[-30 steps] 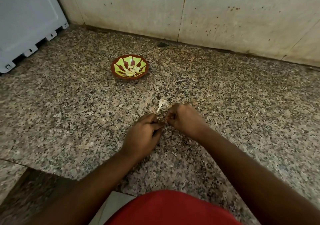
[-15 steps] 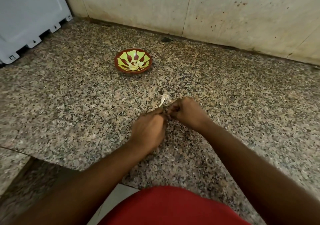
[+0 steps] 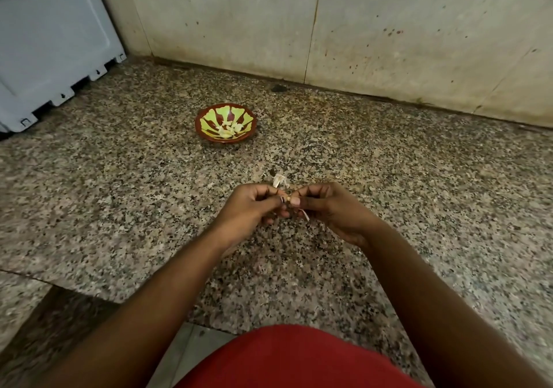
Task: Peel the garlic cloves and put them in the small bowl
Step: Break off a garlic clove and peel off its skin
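A small red-brown bowl (image 3: 226, 127) with a yellow-green pattern stands on the granite counter (image 3: 119, 196), with several pale peeled garlic cloves (image 3: 229, 129) inside. Nearer to me, my left hand (image 3: 248, 208) and my right hand (image 3: 332, 211) meet fingertip to fingertip and pinch a small garlic clove (image 3: 288, 199) between them. The clove is mostly hidden by the fingers. A thin white strip of skin (image 3: 304, 214) hangs below my right fingers. A little heap of pale garlic skins (image 3: 279, 180) lies on the counter just beyond my hands.
A stained beige wall (image 3: 359, 34) closes the counter at the back. A pale blue-grey plastic crate (image 3: 51, 43) leans at the far left. The counter's front edge runs at the lower left, with floor tile (image 3: 185, 354) and my red garment (image 3: 287, 360) below.
My hands have lifted off the counter and turned so the fingertips face me. The view has moved in closer.
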